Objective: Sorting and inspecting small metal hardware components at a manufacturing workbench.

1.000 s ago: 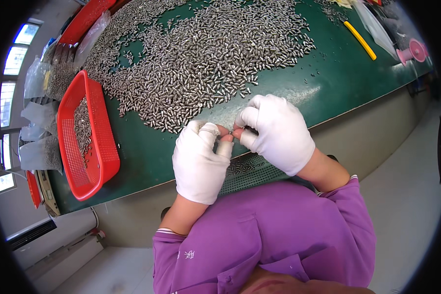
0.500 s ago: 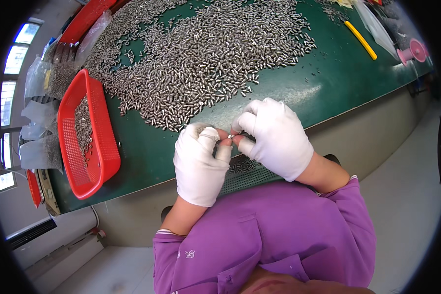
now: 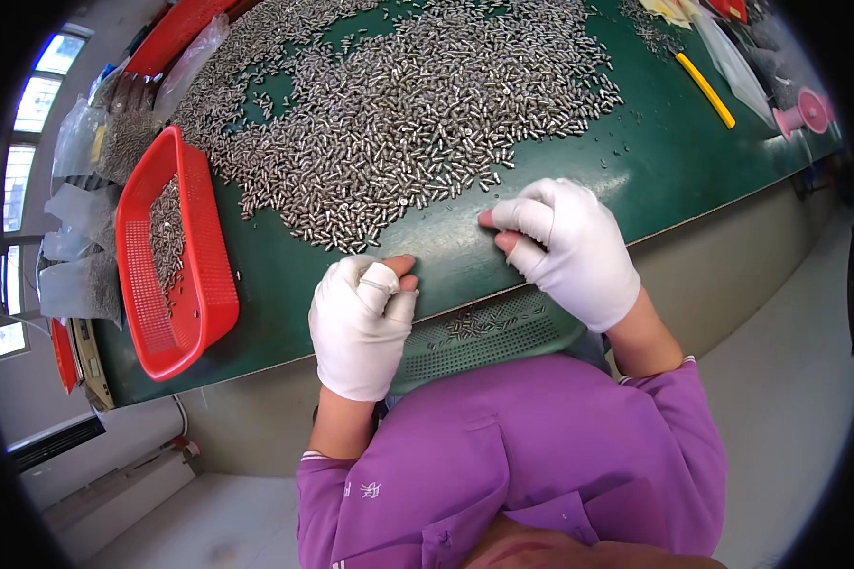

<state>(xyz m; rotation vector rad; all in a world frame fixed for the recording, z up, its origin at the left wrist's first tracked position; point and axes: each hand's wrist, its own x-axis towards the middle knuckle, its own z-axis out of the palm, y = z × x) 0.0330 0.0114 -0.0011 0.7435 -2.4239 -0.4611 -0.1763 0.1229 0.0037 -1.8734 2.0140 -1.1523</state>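
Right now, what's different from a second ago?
The left hand and right hand, which met at the fingertips, have parted: the left moved left, the right moved right. The small shiny piece between them no longer shows; whether either grip still has it, I cannot tell. The red basket and metal pile stayed put.

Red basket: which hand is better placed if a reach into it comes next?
Probably the left hand: it is nearer the red basket; the right hand is farther across the green table.
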